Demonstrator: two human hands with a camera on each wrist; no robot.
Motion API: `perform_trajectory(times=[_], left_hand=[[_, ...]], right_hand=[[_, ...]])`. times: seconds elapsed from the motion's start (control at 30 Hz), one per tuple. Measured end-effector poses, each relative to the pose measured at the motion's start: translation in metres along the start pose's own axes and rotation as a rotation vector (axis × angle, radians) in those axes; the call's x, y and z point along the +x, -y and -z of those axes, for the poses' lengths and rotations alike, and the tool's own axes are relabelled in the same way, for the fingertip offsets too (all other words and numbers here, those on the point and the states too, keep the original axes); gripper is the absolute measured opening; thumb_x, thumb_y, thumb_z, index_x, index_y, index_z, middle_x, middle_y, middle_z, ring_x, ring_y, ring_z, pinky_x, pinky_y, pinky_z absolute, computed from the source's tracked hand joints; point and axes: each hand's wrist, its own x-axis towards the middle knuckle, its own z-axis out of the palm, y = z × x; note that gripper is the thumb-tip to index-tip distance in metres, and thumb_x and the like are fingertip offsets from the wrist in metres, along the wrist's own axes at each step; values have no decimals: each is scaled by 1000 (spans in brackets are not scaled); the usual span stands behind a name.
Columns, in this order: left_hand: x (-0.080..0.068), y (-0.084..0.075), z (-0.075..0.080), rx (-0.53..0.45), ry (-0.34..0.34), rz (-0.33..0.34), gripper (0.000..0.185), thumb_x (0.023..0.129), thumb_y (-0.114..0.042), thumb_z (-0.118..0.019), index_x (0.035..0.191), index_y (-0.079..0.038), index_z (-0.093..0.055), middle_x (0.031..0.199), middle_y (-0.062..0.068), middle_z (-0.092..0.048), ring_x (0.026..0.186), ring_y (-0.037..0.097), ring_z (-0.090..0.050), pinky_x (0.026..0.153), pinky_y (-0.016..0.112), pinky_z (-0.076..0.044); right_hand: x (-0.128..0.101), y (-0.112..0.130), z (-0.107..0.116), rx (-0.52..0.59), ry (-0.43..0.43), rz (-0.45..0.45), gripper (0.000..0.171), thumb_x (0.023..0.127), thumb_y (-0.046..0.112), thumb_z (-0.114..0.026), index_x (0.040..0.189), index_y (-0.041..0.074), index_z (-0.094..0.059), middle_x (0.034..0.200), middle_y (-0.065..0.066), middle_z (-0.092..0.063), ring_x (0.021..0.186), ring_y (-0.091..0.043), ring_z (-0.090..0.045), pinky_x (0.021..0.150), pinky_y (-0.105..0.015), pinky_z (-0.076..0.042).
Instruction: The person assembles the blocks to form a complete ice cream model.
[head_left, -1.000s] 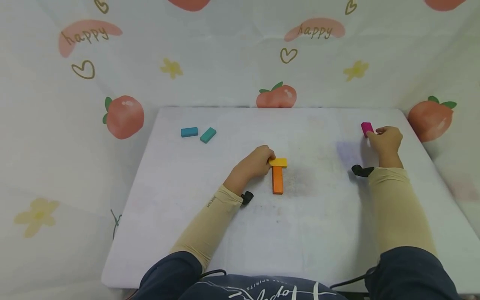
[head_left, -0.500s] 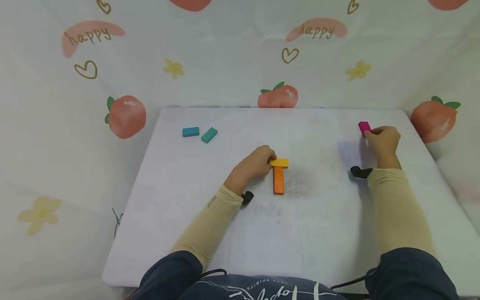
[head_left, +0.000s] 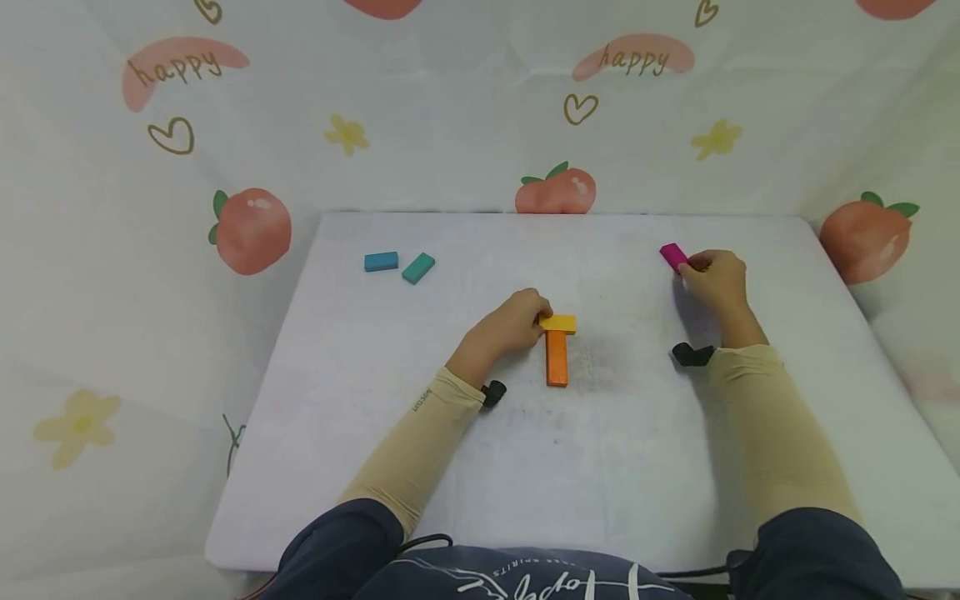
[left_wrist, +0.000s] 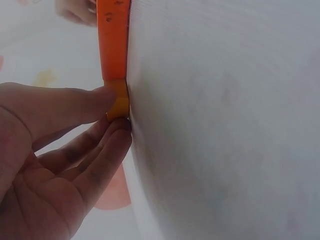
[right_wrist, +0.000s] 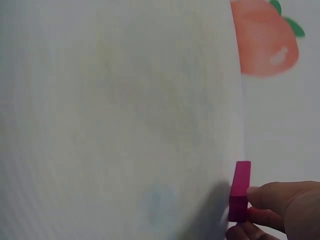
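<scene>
My left hand [head_left: 513, 323] pinches one end of a yellow block [head_left: 558, 324] between thumb and fingers. That block lies crosswise at the far end of an orange block [head_left: 557, 359], and the two form a T on the table. In the left wrist view the yellow block [left_wrist: 118, 102] touches the end of the orange block [left_wrist: 114, 42]. Toward the back right, my right hand [head_left: 717, 282] pinches a magenta block [head_left: 673, 257] above the table, its shadow below. The right wrist view has the magenta block [right_wrist: 240, 191] between thumb and fingertips.
A blue block [head_left: 381, 262] and a teal block [head_left: 418, 268] lie near the back left of the white table [head_left: 360, 400]. A fabric backdrop [head_left: 450, 108] printed with peaches and hearts rises behind the table. Small black cameras sit at both wrists.
My right hand has moved left over the table, carrying the magenta block, which has turned a little. My left hand and the yellow and orange blocks have stayed put.
</scene>
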Motion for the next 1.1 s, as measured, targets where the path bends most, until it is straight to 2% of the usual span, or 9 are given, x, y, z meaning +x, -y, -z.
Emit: perform_trajectory(times=[0.33,0.43,0.6,0.73,0.87,1.0,1.1], left_hand=[[-2,1,1,-18,-5,2,35,102,3,-59,136,5,-67,129,17,-66,115,25,-62,104,34,-55],[-2,1,1,-26,-6,4,35,101,4,-60,136,5,-68,127,17,-66,114,25,-62,104,35,-55],[-1,2,1,-34,-4,11,35,101,3,-61,135,4,-68,126,16,-66,112,24,-61,104,35,-55],[0,3,1,-32,-15,17,36,101,0,-63,137,3,-67,126,16,-63,111,24,-61,103,35,-55],[0,4,1,-27,-33,38,46,101,-7,-68,145,1,-60,135,16,-56,109,22,-60,101,32,-56],[0,4,2,-21,-43,46,60,101,-10,-70,156,0,-49,152,17,-48,110,21,-60,102,29,-55],[0,2,3,-7,-30,52,66,102,-12,-70,161,-1,-42,166,16,-39,131,23,-57,116,31,-50]], right_hand=[[-17,42,-35,2,131,209,35,103,17,-64,124,-11,-71,114,-30,-69,98,-34,-63,71,-24,-48],[-23,52,-45,17,163,266,34,104,14,-64,125,-12,-71,116,-30,-68,103,-38,-66,79,-32,-53],[-34,68,-60,7,220,365,31,104,11,-65,124,-11,-71,115,-29,-65,106,-41,-65,96,-54,-57],[-40,78,-68,-8,264,429,28,103,10,-67,122,-10,-73,112,-27,-65,104,-39,-65,98,-56,-58],[-45,84,-71,-5,319,469,27,102,9,-68,122,-8,-73,112,-25,-66,104,-37,-65,98,-55,-59],[-48,88,-72,-11,370,501,27,103,10,-69,124,-6,-74,113,-22,-67,104,-34,-66,97,-53,-59],[-51,88,-74,-6,395,527,26,102,11,-71,124,-4,-74,112,-20,-68,103,-33,-67,95,-52,-60]])
